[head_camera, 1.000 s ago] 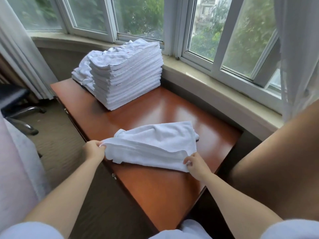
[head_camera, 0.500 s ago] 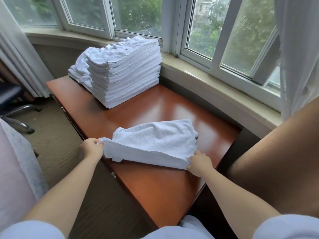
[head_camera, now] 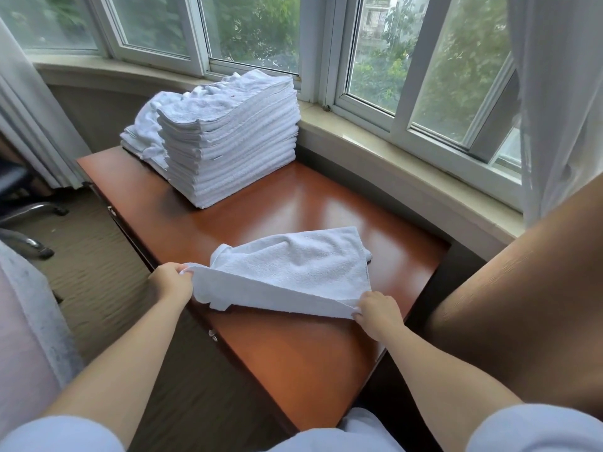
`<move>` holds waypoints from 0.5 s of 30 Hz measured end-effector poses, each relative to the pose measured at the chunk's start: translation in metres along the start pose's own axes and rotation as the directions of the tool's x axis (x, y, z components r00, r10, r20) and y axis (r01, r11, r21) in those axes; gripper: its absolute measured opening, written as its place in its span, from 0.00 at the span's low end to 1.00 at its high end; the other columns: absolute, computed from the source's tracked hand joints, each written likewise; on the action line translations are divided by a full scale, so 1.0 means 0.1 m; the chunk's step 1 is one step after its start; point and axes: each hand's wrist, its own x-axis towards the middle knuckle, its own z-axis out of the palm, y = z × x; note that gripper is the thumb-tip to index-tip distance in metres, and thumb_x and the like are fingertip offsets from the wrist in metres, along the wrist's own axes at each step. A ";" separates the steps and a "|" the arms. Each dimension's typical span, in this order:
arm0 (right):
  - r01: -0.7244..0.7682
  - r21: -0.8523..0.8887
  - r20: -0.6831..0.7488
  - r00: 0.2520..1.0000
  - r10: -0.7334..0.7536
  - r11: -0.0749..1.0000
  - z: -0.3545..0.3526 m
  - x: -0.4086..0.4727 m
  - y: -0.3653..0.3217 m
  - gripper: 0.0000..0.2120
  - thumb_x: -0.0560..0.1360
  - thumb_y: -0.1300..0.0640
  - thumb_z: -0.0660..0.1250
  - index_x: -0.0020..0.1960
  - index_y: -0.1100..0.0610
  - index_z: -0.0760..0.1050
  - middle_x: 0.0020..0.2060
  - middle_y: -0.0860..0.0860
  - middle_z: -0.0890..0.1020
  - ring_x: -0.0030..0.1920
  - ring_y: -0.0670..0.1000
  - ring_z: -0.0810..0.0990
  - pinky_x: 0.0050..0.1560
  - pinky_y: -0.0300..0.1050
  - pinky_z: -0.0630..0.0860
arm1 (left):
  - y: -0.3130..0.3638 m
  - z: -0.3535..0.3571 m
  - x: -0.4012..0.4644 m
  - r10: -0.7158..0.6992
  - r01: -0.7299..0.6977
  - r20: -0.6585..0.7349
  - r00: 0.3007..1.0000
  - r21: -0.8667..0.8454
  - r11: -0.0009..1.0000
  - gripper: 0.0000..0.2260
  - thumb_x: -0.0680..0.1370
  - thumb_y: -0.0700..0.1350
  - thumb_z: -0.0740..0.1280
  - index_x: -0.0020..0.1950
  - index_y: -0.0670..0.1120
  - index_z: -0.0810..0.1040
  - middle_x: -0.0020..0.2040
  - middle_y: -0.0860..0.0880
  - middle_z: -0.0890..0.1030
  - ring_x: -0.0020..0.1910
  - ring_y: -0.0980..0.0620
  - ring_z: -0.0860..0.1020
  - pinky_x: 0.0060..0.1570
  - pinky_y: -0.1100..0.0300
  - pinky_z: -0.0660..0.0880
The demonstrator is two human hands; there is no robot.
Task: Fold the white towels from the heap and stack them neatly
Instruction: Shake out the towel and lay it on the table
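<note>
A white towel [head_camera: 293,269] lies partly folded on the reddish wooden table [head_camera: 293,353], its near edge lifted off the wood. My left hand [head_camera: 169,283] pinches the towel's near left corner at the table's left edge. My right hand [head_camera: 378,316] pinches the near right corner. At the far end of the table stands a tall stack of folded white towels [head_camera: 235,148], with a lower, looser pile of white towels [head_camera: 143,132] behind it to the left.
A stone window sill [head_camera: 408,158] runs along the table's far and right side under the windows. Curtains hang at left [head_camera: 29,125] and right [head_camera: 554,93]. A chair base [head_camera: 29,216] stands on the carpet at left. A brown padded surface [head_camera: 522,305] rises at right.
Both hands have kept hold of the towel's near corners and drawn the near edge slightly toward me and upward; the right hand shifted right. The view tilted a little.
</note>
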 end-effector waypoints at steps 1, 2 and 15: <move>-0.040 0.025 -0.026 0.999 0.041 0.999 -0.04 0.00 0.01 0.10 0.80 0.53 0.57 0.43 0.55 0.73 0.45 0.51 0.75 0.51 0.56 0.76 0.43 0.45 0.62 | 0.00 0.00 0.00 0.016 -0.016 -0.002 1.000 0.016 1.000 0.08 0.77 0.36 0.64 0.50 0.37 0.83 0.50 0.36 0.82 0.49 0.36 0.78 0.47 0.54 0.72; -0.074 0.071 -0.056 0.995 0.078 0.995 -0.07 0.01 0.02 0.11 0.80 0.54 0.57 0.41 0.56 0.72 0.44 0.51 0.76 0.48 0.56 0.76 0.42 0.45 0.63 | 0.01 -0.01 0.00 0.035 -0.035 -0.005 0.999 0.029 0.999 0.09 0.77 0.35 0.63 0.49 0.36 0.83 0.49 0.34 0.82 0.48 0.36 0.78 0.46 0.54 0.71; 0.007 0.768 -0.531 0.565 0.631 0.640 -1.76 0.45 -0.09 0.12 0.78 0.63 0.63 0.57 0.58 0.82 0.54 0.52 0.82 0.56 0.57 0.69 0.54 0.49 0.71 | 1.02 -0.57 0.15 0.284 -0.449 -0.493 0.823 -0.255 0.856 0.11 0.79 0.33 0.62 0.56 0.35 0.82 0.57 0.38 0.80 0.55 0.38 0.78 0.54 0.52 0.71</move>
